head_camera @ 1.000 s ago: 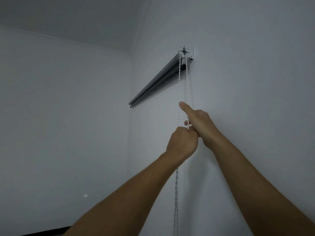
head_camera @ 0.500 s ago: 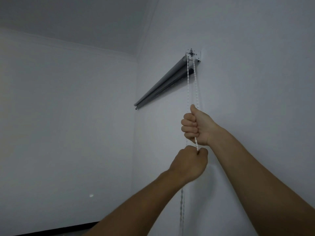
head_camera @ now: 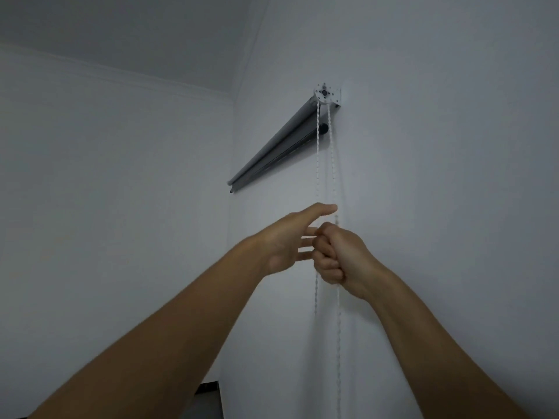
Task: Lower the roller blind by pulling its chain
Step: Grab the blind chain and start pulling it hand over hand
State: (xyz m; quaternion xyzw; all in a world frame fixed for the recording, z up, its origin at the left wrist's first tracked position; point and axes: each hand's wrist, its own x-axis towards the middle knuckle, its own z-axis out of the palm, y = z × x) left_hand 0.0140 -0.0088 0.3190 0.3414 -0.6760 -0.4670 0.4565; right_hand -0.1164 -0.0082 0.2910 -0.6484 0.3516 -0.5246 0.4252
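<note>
A grey roller blind (head_camera: 281,143) is rolled up high on the right wall, held by a white bracket (head_camera: 325,94) at its near end. A white bead chain (head_camera: 331,152) hangs from the bracket in two strands down the wall. My right hand (head_camera: 340,255) is clenched in a fist around the right strand, well below the bracket. My left hand (head_camera: 290,240) is just left of it, fingers spread and reaching up toward the chain, holding nothing. The left strand passes behind my hands.
Two pale walls meet in a corner (head_camera: 233,207) left of the blind, under a grey ceiling (head_camera: 136,34). A dark strip (head_camera: 208,385) shows low at the corner.
My left hand has let go of the chain below and risen beside the right hand with fingers spread. My right fist has come down the chain a little while still gripping it.
</note>
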